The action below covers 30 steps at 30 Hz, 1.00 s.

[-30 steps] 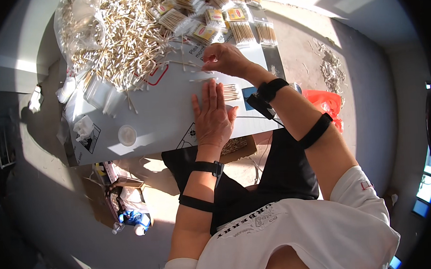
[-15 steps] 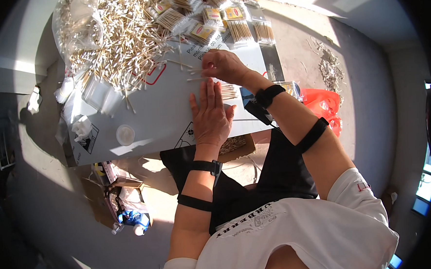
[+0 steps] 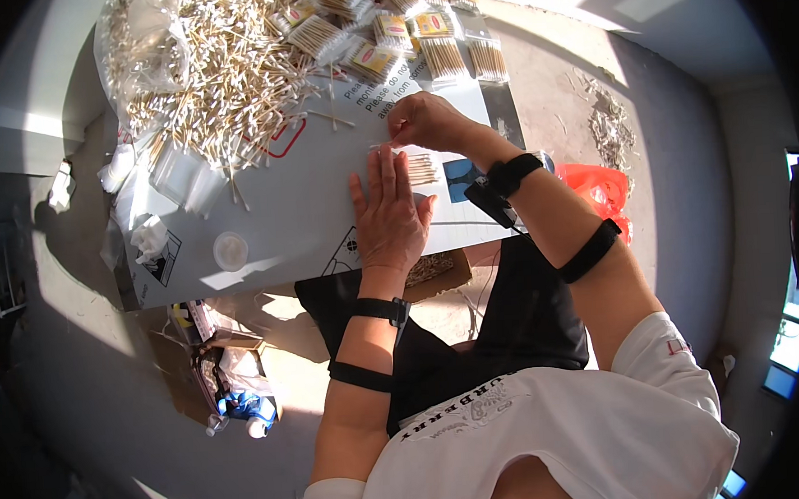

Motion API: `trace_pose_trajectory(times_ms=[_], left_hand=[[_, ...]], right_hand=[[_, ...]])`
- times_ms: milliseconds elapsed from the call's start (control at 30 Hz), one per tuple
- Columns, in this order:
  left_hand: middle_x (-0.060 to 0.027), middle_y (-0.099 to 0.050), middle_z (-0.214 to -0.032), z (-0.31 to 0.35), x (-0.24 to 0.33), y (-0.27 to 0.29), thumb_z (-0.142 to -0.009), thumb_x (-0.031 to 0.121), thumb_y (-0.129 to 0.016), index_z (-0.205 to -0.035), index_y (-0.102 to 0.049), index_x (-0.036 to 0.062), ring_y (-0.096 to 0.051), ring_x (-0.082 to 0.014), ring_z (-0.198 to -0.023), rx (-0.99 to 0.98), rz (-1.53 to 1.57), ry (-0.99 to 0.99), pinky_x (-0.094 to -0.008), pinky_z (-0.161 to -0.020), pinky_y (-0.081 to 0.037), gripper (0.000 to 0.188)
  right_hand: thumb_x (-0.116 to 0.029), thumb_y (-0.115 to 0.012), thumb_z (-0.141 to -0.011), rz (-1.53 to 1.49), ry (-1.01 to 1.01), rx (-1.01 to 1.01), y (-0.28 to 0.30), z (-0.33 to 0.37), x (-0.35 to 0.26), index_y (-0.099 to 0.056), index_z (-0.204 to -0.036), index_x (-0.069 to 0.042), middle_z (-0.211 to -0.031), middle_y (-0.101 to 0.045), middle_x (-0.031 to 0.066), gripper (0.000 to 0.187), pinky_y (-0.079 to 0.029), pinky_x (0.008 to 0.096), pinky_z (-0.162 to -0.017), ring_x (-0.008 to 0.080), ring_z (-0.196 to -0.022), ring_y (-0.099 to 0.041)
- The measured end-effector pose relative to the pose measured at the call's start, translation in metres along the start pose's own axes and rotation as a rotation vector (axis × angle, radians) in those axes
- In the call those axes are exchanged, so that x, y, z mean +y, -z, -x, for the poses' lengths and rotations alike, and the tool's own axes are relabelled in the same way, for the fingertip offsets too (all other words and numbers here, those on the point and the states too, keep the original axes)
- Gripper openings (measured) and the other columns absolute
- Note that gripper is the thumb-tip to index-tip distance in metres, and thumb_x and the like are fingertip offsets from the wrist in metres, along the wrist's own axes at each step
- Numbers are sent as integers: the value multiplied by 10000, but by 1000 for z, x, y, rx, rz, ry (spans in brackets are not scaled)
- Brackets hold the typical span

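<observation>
My left hand (image 3: 386, 219) lies flat at the table's near side, fingers stretched forward and open, beside a small row of cotton swabs (image 3: 423, 169). Just beyond its fingertips, my right hand (image 3: 431, 123) is closed in a pinch. White swab tips show at the right fingertips, and the rest of what it holds is hidden. A large heap of loose cotton swabs (image 3: 232, 68) covers the far left of the table. One loose swab (image 3: 331, 118) lies apart, left of my right hand.
Several packed bags of swabs (image 3: 444, 57) lie along the far edge of the grey table (image 3: 298, 210). A round clear lid (image 3: 231, 251) and crumpled white tissue (image 3: 150, 237) sit at the near left. A red plastic bag (image 3: 595, 189) is beyond the right edge; a cardboard box (image 3: 441, 274) stands below.
My right hand has shifted slightly, drawing the swabs that stuck out to its left in toward the left fingertips. My left hand stays almost still.
</observation>
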<state>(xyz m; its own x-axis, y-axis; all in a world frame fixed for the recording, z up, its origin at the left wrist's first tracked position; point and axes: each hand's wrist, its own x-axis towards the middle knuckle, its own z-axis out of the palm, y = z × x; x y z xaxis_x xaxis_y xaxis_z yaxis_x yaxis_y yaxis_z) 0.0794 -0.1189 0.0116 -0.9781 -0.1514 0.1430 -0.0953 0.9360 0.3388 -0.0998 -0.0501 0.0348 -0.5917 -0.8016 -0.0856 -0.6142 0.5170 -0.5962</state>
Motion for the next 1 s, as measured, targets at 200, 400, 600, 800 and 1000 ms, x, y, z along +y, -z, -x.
trace_pose_trajectory(times_ms=[200,400,600,800,1000], left_hand=[[-150,-242,-1535,-1,3,0,-892,396,-564,-1451,-276,18,-212,-297,-1429,-6,18,1,-512,-1146,-134,733],[-150,-243,-1536,0,0,1,-840,325,-606,-1452,-270,16,-203,-293,-1436,-36,11,7,-510,-1152,-131,764],[-140,-229,-1544,-1,2,-1,-831,307,-603,-1458,-263,24,-200,-282,-1437,-51,-51,1,-504,-1152,-136,767],[-135,-231,-1544,-1,2,-3,-899,411,-549,-1459,-260,22,-212,-271,-1432,-8,-6,8,-503,-1140,-159,741],[-142,-249,-1535,1,-1,-5,-898,411,-551,-1462,-254,21,-222,-276,-1427,11,-44,-7,-503,-1137,-164,748]], right_hand=[[-247,-757,-699,-58,25,-164,7,-14,-2,-670,-733,-83,-756,-659,89,189,-503,368,-683,288,-786,-639],[-328,-699,-744,15,-120,241,-23,-44,-45,-630,-728,-49,-778,-654,122,287,-501,405,-695,320,-800,-633],[-137,-581,-726,62,-100,323,-36,-51,-33,-651,-754,-64,-845,-662,152,105,-510,440,-698,356,-811,-638],[-96,-568,-763,156,10,153,-5,-21,-1,-641,-767,-75,-813,-657,136,76,-497,425,-684,341,-811,-637],[-74,-584,-767,270,52,-114,16,0,-5,-638,-769,-58,-814,-657,130,56,-496,414,-704,327,-828,-639]])
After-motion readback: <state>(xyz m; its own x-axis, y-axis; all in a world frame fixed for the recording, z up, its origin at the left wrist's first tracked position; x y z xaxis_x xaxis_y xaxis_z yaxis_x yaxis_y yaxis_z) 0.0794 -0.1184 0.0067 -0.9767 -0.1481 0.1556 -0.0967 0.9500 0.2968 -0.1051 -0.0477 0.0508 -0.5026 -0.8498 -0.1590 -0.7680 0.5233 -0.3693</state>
